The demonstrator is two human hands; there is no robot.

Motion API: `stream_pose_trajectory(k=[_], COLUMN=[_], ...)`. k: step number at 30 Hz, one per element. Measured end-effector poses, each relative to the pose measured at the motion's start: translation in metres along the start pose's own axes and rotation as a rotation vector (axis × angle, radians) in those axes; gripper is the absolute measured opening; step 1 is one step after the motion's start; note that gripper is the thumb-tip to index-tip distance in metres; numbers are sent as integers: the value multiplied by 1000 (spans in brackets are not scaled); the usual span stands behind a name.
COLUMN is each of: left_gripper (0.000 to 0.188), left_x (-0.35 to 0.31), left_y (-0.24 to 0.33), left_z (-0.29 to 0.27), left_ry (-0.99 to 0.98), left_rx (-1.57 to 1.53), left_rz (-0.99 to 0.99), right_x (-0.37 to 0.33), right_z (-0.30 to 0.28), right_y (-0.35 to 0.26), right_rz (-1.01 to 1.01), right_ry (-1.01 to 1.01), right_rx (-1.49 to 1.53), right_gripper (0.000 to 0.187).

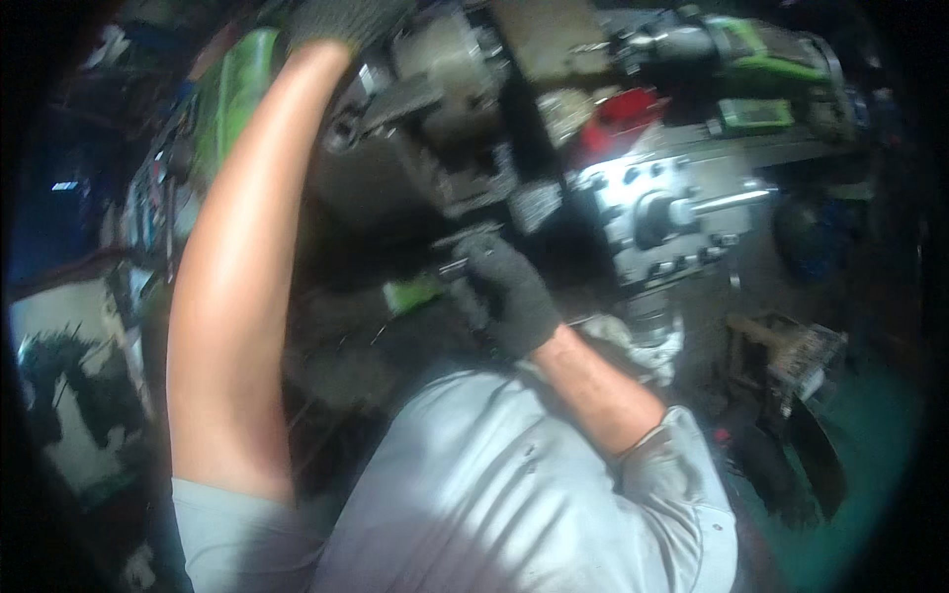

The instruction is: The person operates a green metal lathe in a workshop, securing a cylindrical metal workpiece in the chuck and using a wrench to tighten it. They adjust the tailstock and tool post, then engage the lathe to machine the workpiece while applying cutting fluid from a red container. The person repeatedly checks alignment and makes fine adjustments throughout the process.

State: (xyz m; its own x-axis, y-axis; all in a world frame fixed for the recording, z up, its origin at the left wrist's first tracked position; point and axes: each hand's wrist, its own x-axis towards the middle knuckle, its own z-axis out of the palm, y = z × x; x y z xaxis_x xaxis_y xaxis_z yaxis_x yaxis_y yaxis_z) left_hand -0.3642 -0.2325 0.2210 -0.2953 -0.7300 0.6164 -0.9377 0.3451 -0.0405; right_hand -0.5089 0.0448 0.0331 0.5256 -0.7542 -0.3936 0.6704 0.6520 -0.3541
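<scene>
My left hand (346, 20), in a dark knit glove, reaches to the upper edge of the view, beside the round metal chuck (445, 59) of a lathe. Its fingers are cut off and blurred. In front of my body, my right hand (504, 292), gloved too, is closed with its fingertips toward the left. A thin, bright metal piece (465, 235) shows at those fingertips; its kind is too smeared to tell. Right of that hand stands a square tool post (647, 217) with bolts on top and a shiny lever handle (732, 201).
Behind the tool post lies a red object (623, 121) near the lathe's tailstock (682, 47). A green panel (237, 94) is at the left, past my forearm. Lower right, a metal block-like part (791, 356) sits above a green floor (870, 474).
</scene>
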Motion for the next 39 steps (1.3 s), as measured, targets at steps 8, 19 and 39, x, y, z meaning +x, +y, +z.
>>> stream_pose_trajectory(k=[8,19,39], left_gripper=[44,29,36], left_x=[-16,-7,-18], left_y=[-10,10,-13], left_z=[26,7,8], left_ry=[19,-90,-58], left_rx=[-17,-91,-73], left_rz=[-23,-70,-63], right_x=[-34,-99,-29], right_z=[54,16,47], right_y=[-123,-497,-101], right_rz=[-828,-1188,-833], right_ry=[204,345,694], right_rx=[-1180,-380,-922], right_gripper=[21,23,25])
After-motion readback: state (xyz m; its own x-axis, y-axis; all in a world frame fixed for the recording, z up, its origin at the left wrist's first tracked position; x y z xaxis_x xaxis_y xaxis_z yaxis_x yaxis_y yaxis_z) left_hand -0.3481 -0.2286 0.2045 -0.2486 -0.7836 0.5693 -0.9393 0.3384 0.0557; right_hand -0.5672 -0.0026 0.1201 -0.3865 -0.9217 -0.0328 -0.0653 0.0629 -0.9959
